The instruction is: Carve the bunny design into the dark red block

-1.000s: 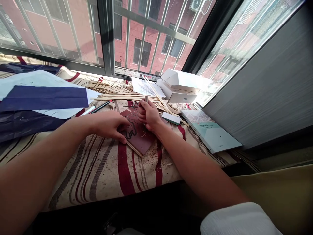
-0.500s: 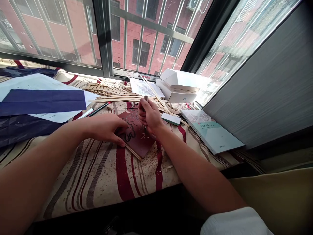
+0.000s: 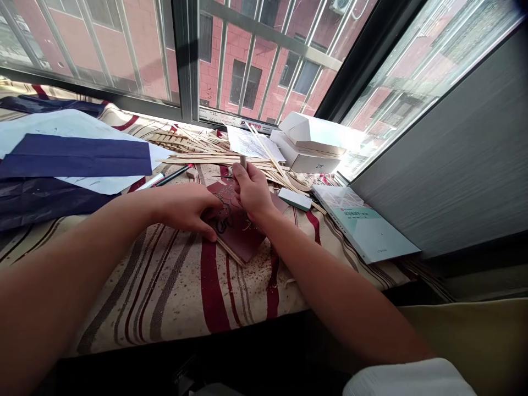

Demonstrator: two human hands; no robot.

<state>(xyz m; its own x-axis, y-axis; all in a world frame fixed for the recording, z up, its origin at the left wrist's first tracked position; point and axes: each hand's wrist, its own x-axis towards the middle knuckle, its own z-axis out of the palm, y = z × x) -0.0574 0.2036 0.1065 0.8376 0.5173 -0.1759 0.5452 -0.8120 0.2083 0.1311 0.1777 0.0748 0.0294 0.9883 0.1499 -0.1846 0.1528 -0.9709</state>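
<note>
A reddish-brown board point(image 3: 244, 243) with dark curling lines cut into its surface lies tilted on the striped cloth. My left hand point(image 3: 187, 209) grips its left edge, thumb at the near side and fingers reaching over the top. Above the board, my right hand point(image 3: 254, 193) is wrapped round a slim carving tool point(image 3: 243, 161). The blunt end of the tool sticks up out of the fist, while its lower tip is hidden behind the fingers. Small shavings lie on the board and crumbs are scattered over the cloth around it.
Behind the board lie many thin wooden strips point(image 3: 198, 158) and a drawn sheet point(image 3: 251, 144). A white box point(image 3: 317, 163), a small pale block point(image 3: 295, 199) and a book point(image 3: 367, 225) are to the right. Pens point(image 3: 173, 175) and dark blue sheets point(image 3: 78, 157) are at left.
The view has turned slightly, so the scene sits a little further right. My right hand has moved slightly left relative to the board, with the tool still held. My left hand keeps its hold.
</note>
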